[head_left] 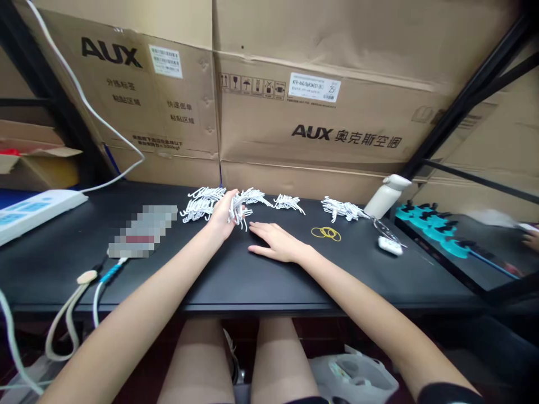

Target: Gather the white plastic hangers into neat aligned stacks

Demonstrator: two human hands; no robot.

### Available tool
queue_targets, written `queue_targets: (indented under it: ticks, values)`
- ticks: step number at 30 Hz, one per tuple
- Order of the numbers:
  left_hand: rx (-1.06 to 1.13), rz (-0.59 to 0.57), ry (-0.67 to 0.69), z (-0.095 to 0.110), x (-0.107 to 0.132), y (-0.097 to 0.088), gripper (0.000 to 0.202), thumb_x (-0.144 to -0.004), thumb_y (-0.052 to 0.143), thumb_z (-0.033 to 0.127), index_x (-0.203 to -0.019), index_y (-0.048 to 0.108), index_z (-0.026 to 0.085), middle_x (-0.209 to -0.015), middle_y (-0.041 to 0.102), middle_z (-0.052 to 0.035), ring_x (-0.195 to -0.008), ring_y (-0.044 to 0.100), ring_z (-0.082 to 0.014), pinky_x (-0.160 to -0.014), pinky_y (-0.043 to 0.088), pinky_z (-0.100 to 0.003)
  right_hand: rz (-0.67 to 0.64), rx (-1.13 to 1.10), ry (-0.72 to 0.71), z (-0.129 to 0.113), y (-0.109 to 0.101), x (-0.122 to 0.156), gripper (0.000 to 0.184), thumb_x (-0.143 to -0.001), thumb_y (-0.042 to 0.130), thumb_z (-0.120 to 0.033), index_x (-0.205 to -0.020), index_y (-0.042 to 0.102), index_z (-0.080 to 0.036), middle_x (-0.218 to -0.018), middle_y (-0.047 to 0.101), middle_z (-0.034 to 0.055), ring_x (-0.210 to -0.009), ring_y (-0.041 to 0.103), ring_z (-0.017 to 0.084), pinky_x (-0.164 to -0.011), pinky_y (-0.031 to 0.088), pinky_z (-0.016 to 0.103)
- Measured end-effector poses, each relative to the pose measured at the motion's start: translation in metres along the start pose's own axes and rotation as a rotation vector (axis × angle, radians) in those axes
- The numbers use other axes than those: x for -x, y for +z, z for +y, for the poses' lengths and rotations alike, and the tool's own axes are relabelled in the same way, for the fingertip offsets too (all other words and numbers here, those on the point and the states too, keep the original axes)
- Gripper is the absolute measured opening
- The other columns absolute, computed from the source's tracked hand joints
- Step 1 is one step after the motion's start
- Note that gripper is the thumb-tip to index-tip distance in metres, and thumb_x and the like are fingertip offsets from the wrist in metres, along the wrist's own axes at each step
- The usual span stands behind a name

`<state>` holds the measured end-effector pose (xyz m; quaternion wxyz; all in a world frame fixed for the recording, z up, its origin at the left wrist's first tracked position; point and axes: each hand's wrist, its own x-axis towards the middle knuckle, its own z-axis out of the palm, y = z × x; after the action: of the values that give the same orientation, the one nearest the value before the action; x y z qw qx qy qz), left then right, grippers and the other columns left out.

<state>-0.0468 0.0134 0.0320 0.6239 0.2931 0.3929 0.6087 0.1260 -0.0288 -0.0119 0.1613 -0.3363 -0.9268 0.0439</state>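
My left hand [222,216] is closed around a bunch of small white plastic hook-like pieces [239,209] at the back middle of the black table [236,275]. More of the same white pieces lie in heaps to its left [197,205] and right [288,202]. My right hand [275,241] lies flat on the table just right of the left hand, fingers stretched out and holding nothing. A few yellow rubber bands [326,232] lie a short way to the right of it.
Another heap of white pieces [342,208] and a white bottle [385,196] lie at the back right. A power strip [33,210] and cables sit left. Teal and black parts [433,227] lie on the neighbouring table. Cardboard boxes [295,112] wall the back. Another person's hand [531,240] shows far right.
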Motion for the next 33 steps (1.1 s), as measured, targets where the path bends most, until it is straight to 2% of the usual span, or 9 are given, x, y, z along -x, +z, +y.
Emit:
queue_targets:
  ticks: [3, 6, 8, 11, 16, 19, 24, 27, 33]
  values:
    - [0.029, 0.066, 0.072, 0.004, -0.004, -0.004, 0.008, -0.079, 0.058, 0.024, -0.076, 0.053, 0.018, -0.049, 0.054, 0.0046, -0.038, 0.050, -0.0088, -0.037, 0.039, -0.019, -0.013, -0.013, 0.010, 0.000, -0.001, 0.000, 0.060, -0.094, 0.043, -0.051, -0.136, 0.050, -0.009, -0.141, 0.049, 0.0191, -0.134, 0.044, 0.030, -0.109, 0.037, 0.045]
    - [-0.004, 0.196, 0.201, 0.010, -0.011, -0.010, 0.008, -0.078, 0.055, 0.023, -0.072, 0.052, 0.019, -0.047, 0.053, 0.0038, -0.036, 0.046, -0.0087, -0.037, 0.035, -0.019, 0.006, -0.043, 0.014, 0.001, -0.001, 0.000, 0.056, -0.094, 0.045, -0.049, -0.133, 0.052, -0.010, -0.139, 0.052, 0.0186, -0.131, 0.047, 0.030, -0.108, 0.039, 0.045]
    - [-0.028, 0.278, 0.243, 0.012, -0.017, -0.015, 0.007, -0.077, 0.055, 0.023, -0.071, 0.051, 0.019, -0.047, 0.053, 0.0036, -0.036, 0.046, -0.0087, -0.037, 0.033, -0.019, 0.038, -0.087, 0.028, 0.003, -0.001, 0.001, 0.052, -0.093, 0.048, -0.047, -0.130, 0.055, -0.011, -0.136, 0.055, 0.0174, -0.128, 0.050, 0.029, -0.106, 0.040, 0.045]
    - [-0.114, 0.319, 0.338, 0.011, -0.023, -0.018, 0.004, -0.073, 0.056, 0.020, -0.071, 0.053, 0.018, -0.052, 0.054, 0.0033, -0.040, 0.049, -0.0088, -0.038, 0.034, -0.019, 0.107, -0.181, 0.071, 0.005, 0.000, 0.002, 0.045, -0.091, 0.053, -0.044, -0.124, 0.059, -0.013, -0.128, 0.062, 0.0155, -0.120, 0.057, 0.027, -0.102, 0.044, 0.042]
    - [-0.203, 0.299, 0.439, 0.008, -0.028, -0.019, 0.010, -0.068, 0.059, 0.017, -0.078, 0.057, 0.017, -0.065, 0.058, 0.0026, -0.049, 0.057, -0.0105, -0.045, 0.043, -0.020, 0.155, -0.237, 0.079, 0.006, 0.000, 0.003, 0.038, -0.090, 0.057, -0.040, -0.115, 0.063, -0.013, -0.120, 0.066, 0.0135, -0.112, 0.061, 0.024, -0.099, 0.046, 0.038]
    - [-0.172, 0.285, 0.404, 0.013, -0.033, -0.024, 0.008, -0.069, 0.058, 0.019, -0.077, 0.057, 0.017, -0.062, 0.057, 0.0032, -0.045, 0.055, -0.0101, -0.043, 0.042, -0.020, 0.162, -0.239, 0.071, 0.007, 0.001, 0.003, 0.036, -0.089, 0.058, -0.040, -0.113, 0.064, -0.013, -0.119, 0.066, 0.0131, -0.112, 0.061, 0.024, -0.098, 0.046, 0.038]
    - [-0.082, 0.190, 0.276, 0.024, -0.041, -0.033, 0.005, -0.071, 0.058, 0.020, -0.074, 0.054, 0.018, -0.054, 0.055, 0.0030, -0.042, 0.052, -0.0102, -0.042, 0.041, -0.020, 0.174, -0.252, 0.065, 0.008, 0.002, 0.003, 0.035, -0.089, 0.058, -0.041, -0.112, 0.064, -0.015, -0.118, 0.067, 0.0119, -0.111, 0.062, 0.023, -0.099, 0.046, 0.037]
    - [-0.152, 0.168, 0.265, 0.023, -0.042, -0.035, 0.007, -0.070, 0.060, 0.020, -0.077, 0.057, 0.017, -0.055, 0.056, 0.0022, -0.042, 0.053, -0.0107, -0.039, 0.038, -0.020, 0.176, -0.259, 0.068, 0.008, 0.003, 0.003, 0.035, -0.089, 0.058, -0.041, -0.113, 0.064, -0.016, -0.118, 0.067, 0.0113, -0.111, 0.062, 0.023, -0.098, 0.046, 0.038]
    - [-0.315, 0.072, 0.281, 0.012, -0.038, -0.032, 0.010, -0.072, 0.061, 0.020, -0.080, 0.061, 0.015, -0.068, 0.061, -0.0004, -0.052, 0.057, -0.0108, -0.047, 0.048, -0.021, 0.182, -0.265, 0.064, 0.007, 0.003, 0.004, 0.034, -0.089, 0.058, -0.040, -0.113, 0.064, -0.016, -0.116, 0.067, 0.0112, -0.110, 0.062, 0.023, -0.098, 0.046, 0.038]
